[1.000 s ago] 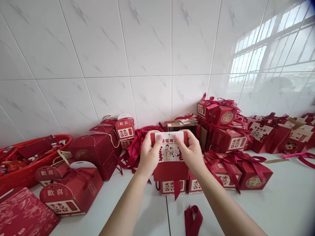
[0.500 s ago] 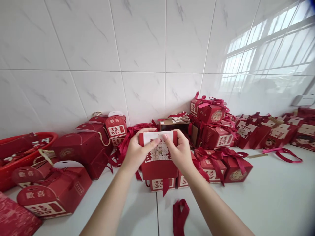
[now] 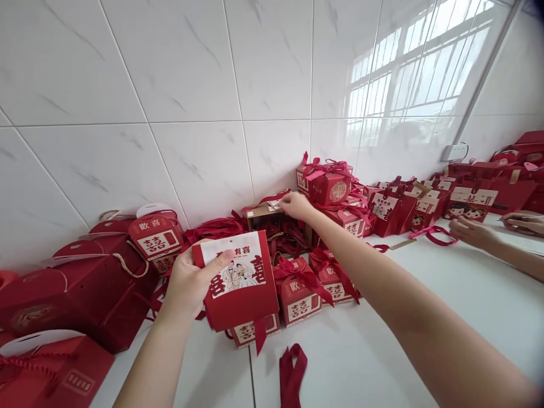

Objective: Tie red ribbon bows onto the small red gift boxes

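My left hand (image 3: 187,283) grips a red gift bag (image 3: 242,309), its thumb pressed on the white flap printed with a wedding couple and red characters. Tilted slightly, the bag is held above the table, in front of a small red gift box (image 3: 255,331). My right hand (image 3: 296,205) reaches to the back, its fingers pinched at the small white cards (image 3: 274,205) lying on an open cardboard box (image 3: 259,212). The fingertips are partly hidden, and how many cards they grip is unclear. Dark red ribbons (image 3: 283,241) fill that box.
Ribbon-tied red boxes (image 3: 327,184) are stacked right of the cardboard box. Larger red boxes (image 3: 80,283) crowd the left. A loose ribbon (image 3: 292,371) lies at the front of the white table (image 3: 382,340). At the right, another person's hands (image 3: 474,233) are near red bags (image 3: 385,212).
My right hand has let go of the gift bag and moved back to the white cards. The left hand keeps the bag. The view has turned right, bringing another person's hands into sight.
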Available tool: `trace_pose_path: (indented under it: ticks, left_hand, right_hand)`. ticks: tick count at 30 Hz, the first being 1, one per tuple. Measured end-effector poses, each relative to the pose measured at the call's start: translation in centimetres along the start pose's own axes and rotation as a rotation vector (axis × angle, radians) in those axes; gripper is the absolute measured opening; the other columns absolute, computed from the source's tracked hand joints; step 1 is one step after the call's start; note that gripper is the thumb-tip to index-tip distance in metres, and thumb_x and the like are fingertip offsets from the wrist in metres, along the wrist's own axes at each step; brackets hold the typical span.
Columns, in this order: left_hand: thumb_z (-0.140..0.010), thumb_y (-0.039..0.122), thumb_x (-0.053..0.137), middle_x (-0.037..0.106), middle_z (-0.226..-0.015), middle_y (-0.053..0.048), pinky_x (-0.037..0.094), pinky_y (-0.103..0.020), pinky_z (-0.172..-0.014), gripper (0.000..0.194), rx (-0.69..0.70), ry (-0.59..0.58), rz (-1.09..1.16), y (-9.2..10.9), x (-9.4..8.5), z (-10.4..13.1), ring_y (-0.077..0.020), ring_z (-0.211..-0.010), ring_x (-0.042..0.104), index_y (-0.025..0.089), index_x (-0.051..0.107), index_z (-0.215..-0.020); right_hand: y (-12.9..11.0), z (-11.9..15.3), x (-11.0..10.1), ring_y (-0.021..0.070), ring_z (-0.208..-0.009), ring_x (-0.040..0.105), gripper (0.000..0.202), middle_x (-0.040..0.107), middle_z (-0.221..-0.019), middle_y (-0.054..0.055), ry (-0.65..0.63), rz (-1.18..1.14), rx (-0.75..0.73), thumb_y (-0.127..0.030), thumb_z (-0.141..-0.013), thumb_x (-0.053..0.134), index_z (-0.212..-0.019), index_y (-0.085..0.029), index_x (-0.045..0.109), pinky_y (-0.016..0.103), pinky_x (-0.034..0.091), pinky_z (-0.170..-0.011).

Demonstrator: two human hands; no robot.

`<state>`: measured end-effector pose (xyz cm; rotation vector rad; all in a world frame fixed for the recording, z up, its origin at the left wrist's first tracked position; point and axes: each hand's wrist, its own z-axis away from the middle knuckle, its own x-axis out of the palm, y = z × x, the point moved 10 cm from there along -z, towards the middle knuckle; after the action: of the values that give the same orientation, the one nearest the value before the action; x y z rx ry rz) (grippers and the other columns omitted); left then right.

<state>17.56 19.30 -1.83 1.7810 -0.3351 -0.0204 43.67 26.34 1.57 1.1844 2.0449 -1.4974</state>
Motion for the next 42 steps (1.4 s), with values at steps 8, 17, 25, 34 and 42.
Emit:
trace_pose_path:
  ticks: [8, 17, 25, 34, 42]
  left_hand:
    - [-0.047, 0.031, 0.087, 0.074, -0.071, -0.004, 0.060, -0.032, -0.056, 0.037, -0.009, 0.043, -0.012, 0.6, 0.1, 0.3, -0.0228, -0.061, 0.069, 0.015, 0.069, -0.075]
    - [-0.052, 0.031, 0.085, 0.072, -0.068, -0.003, 0.059, -0.032, -0.054, 0.036, -0.037, -0.023, -0.026, 0.2, 0.1, 0.1, -0.0225, -0.060, 0.068, 0.015, 0.065, -0.077]
    - [-0.059, 0.029, 0.082, 0.072, -0.078, -0.005, 0.059, -0.033, -0.064, 0.033, -0.024, -0.087, -0.052, -0.3, -0.1, -0.3, -0.0223, -0.071, 0.069, 0.014, 0.066, -0.083]
    - [-0.059, 0.029, 0.082, 0.070, -0.072, -0.002, 0.058, -0.033, -0.062, 0.031, 0.037, -0.119, -0.001, 2.1, -0.1, 0.9, -0.0208, -0.068, 0.067, 0.016, 0.065, -0.081]
    - [-0.067, 0.029, 0.077, 0.066, -0.069, 0.002, 0.054, -0.023, -0.060, 0.018, 0.170, -0.227, -0.246, 6.6, 0.8, 4.5, -0.0153, -0.064, 0.063, 0.020, 0.063, -0.073]
  right_hand:
    - [4.1, -0.1, 9.7, 0.0204, -0.101, 0.058, 0.028, 0.057, -0.117, 0.008, -0.389, 0.407, -0.149, -0.031, -0.091, 0.055, -0.114, -0.016, 0.057, 0.040, 0.050, -0.086]
    - [5.2, -0.2, 12.2, 0.0211, -0.103, 0.058, 0.032, 0.056, -0.119, 0.009, -0.396, 0.530, -0.131, -0.031, -0.090, 0.055, -0.118, -0.015, 0.055, 0.041, 0.050, -0.086]
    - [4.1, 0.1, 6.4, 0.0184, -0.096, 0.060, 0.026, 0.059, -0.112, 0.008, -0.231, 0.106, 0.032, -0.031, -0.091, 0.054, -0.112, -0.015, 0.058, 0.038, 0.052, -0.082]
    - [-2.1, 8.8, 0.1, 0.0149, -0.075, 0.070, 0.033, 0.071, -0.084, 0.004, 0.040, -0.931, -0.056, -0.046, -0.079, 0.065, -0.094, -0.017, 0.060, 0.027, 0.059, -0.070]
    - [-7.2, 13.2, 1.3, 0.0073, -0.057, 0.066, 0.031, 0.071, -0.070, -0.001, -0.100, -1.436, -0.129, -0.040, -0.070, 0.076, -0.084, -0.019, 0.059, 0.013, 0.054, -0.052]
